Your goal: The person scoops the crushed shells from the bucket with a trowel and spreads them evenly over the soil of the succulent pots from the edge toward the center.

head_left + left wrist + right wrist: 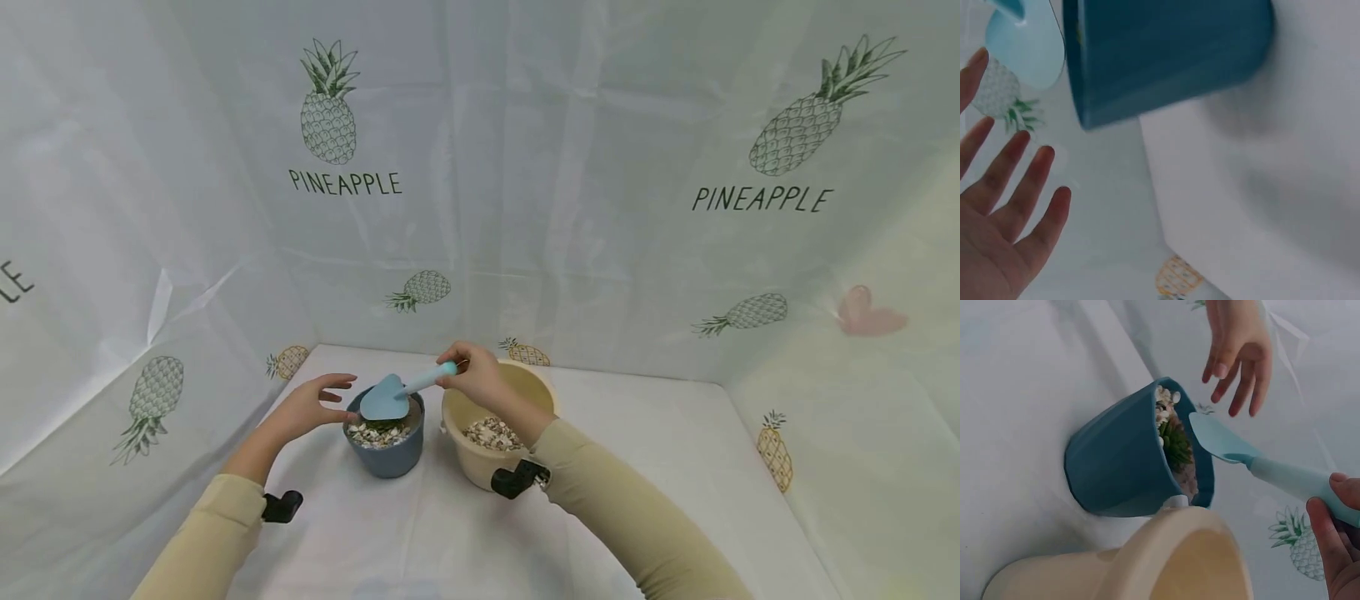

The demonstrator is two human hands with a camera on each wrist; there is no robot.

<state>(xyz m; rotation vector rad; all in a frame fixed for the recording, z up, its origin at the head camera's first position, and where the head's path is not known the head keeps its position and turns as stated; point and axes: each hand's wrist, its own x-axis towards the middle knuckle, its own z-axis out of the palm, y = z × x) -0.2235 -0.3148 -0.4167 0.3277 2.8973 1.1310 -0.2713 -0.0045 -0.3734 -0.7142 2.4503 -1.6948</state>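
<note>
My right hand (477, 377) grips the handle of a light blue trowel (386, 398), its blade held over a blue pot (388, 457). In the right wrist view a green succulent (1175, 445) grows in the pot, among pale stones (1165, 403). My left hand (306, 407) is beside the pot's left rim with fingers spread, holding nothing; in the left wrist view its fingers (1025, 181) stand apart from the pot wall. Whether the blade carries any stones is hard to tell.
Right of the pot stands a cream bucket (472, 457) with mixed pale stones (492, 434) inside, beneath my right forearm. A white cloth (645, 467) covers the table. Pineapple-print sheets (570, 208) hang behind and at both sides.
</note>
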